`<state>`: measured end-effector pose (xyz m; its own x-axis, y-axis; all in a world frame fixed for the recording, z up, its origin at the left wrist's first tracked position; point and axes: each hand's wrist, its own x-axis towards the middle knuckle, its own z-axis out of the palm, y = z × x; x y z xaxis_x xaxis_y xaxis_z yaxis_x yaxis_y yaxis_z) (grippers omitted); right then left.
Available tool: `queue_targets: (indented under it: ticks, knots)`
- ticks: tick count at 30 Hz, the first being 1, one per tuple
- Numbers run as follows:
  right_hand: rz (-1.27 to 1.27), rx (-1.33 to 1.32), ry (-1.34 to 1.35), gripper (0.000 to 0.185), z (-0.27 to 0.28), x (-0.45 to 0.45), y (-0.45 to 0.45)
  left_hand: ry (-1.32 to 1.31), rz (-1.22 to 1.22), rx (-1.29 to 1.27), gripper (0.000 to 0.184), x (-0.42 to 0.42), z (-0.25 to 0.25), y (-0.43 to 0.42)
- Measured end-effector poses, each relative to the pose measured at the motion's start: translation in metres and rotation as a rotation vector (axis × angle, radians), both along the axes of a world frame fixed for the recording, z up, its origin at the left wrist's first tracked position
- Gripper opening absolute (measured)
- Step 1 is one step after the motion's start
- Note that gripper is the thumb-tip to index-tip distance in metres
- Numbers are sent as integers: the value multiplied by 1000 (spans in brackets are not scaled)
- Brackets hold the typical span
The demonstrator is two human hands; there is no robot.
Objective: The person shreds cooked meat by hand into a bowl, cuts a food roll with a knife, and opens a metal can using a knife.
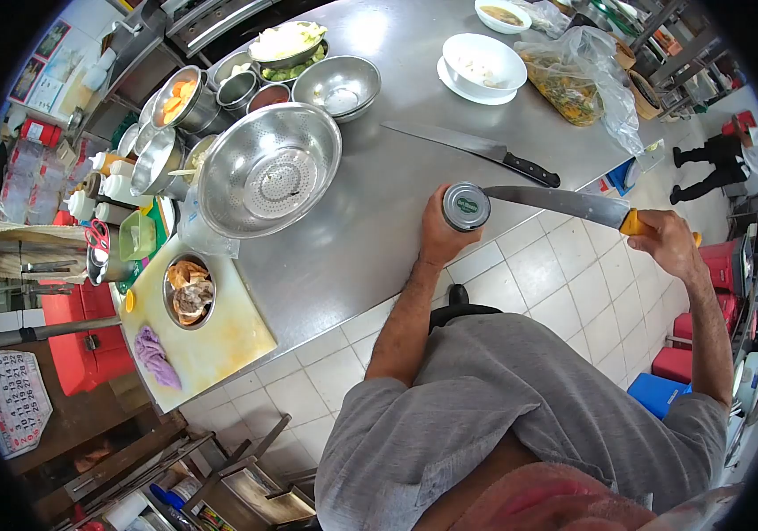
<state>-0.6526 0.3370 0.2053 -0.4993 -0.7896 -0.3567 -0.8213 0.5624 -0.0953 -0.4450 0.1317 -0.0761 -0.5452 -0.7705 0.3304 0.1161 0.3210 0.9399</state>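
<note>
My left hand point(438, 241) is wrapped round a tin can point(467, 206), whose silver lid with green print faces up, near the edge of the steel table point(370, 234). In my right hand point(667, 243) is the yellow handle of a large kitchen knife point(565, 203). Its broad blade points left, and the tip reaches the can's rim; whether it touches I cannot tell. Just beyond, a black-handled knife point(476, 146) lies on the table.
A steel colander point(308, 150) stands at left, with several bowls behind it. On a cutting board point(242, 341) sit a bowl of brown food pieces point(190, 292) and a purple cloth point(157, 357). A white bowl point(485, 66) and a plastic bag point(565, 84) are at far right. Another person point(720, 155) stands beyond.
</note>
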Motion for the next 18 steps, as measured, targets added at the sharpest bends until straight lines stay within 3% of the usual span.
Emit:
queue_targets:
  ticks: [7, 11, 13, 15, 16, 18]
  knots:
    - [266, -9, 237, 30, 19, -9, -44, -23, -54, 83, 85, 1, -2, -1]
    - [364, 21, 236, 30, 32, -17, -71, -19, -54, 84, 87, -1, -8, -2]
    - [329, 52, 195, 30, 19, -34, -66, -14, -48, 83, 87, -1, -10, -1]
    - [278, -175, 134, 31, -27, -51, -29, 0, -22, 60, 86, -1, -10, -2]
    - [227, -91, 58, 32, -46, -56, -14, 0, -10, 65, 86, 1, -7, -4]
    - [216, -308, 37, 28, -89, -36, 23, -64, -46, 46, 87, 4, -2, -5]
